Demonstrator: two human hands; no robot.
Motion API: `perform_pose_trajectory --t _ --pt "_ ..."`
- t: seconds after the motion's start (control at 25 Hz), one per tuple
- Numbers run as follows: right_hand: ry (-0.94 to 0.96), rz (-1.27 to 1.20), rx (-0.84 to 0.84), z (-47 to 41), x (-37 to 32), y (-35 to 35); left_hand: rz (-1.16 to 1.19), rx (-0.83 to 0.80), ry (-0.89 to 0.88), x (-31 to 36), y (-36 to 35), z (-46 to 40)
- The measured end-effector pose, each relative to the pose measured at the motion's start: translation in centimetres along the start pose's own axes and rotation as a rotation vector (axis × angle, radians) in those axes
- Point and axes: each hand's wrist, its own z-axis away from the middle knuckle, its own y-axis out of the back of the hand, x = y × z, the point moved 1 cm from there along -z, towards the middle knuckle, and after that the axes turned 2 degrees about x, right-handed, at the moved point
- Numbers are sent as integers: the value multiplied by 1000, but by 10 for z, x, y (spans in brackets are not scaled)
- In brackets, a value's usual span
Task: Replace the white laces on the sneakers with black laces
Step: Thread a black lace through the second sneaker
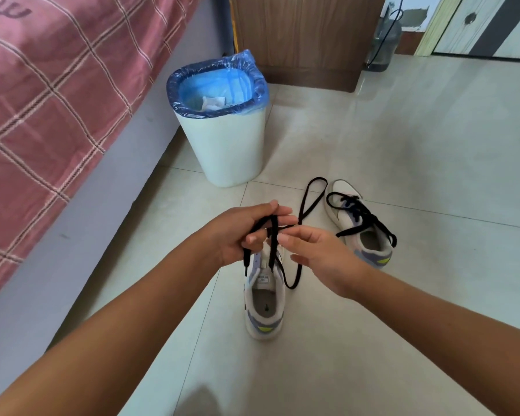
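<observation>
Head view: the left hand (pixel 240 229) is gripping a black lace (pixel 272 235) w/ curled fingers, holding two strands up above the near sneaker (pixel 264 301). The lace ends are hanging down toward this sneaker's tongue. The right hand (pixel 315 250) is staying just beside the left one, fingers relaxed and half straight; one strand is passing at its fingertips, but I cannot tell if it is pinching it. A long loop of the lace is lying on the floor (pixel 402 175) btw. the two sneakers. The far sneaker (pixel 360 226), to the right, is already wearing a black lace, ends loose. Behind is standing a white bin (pixel 225 145) w/ blue bag, next to the bed (pixel 57 85).
</observation>
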Motion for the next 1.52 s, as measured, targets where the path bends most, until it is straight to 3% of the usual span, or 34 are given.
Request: perform_pose_trajectory --t 0.2,0.32,0.44,0.52,0.56,0.64,0.72,0.8,0.92,1.0,1.12,1.28,1.52 --pt "-134 -218 -156 3 2 3 8 46 -41 -1 7 -5" --pt "-213 -205 -221 10 5 4 2 48 -26 -2 11 -7" --pt "-327 -284 -96 -1 2 16 -347 30 55 4 19 -11" --pt "-335 -248 64 -33 -20 41 -690 226 19 35 34 -19" --pt "-282 -260 132 -50 -40 56 -753 407 -86 60 45 -24" --pt "-71 -434 252 -78 -90 83 -582 711 -438 115 66 -30" --pt "102 -567 314 -84 -122 94 -422 809 -679 141 70 -31" --pt "58 -532 321 -80 -110 90 -323 721 -534 115 70 -44" --pt "-188 -459 257 -77 -45 63 -50 366 -45 43 62 -55" --pt "-350 -446 144 -72 -11 38 -51 212 70 14 54 -50" --pt "-461 -521 -24 -69 11 3 -168 155 79 -5 39 -38" --pt "-447 -589 32 -78 10 -11 -311 191 49 -15 37 -28" --pt "-452 -509 41 -85 9 -17 -218 152 50 -26 49 -21"
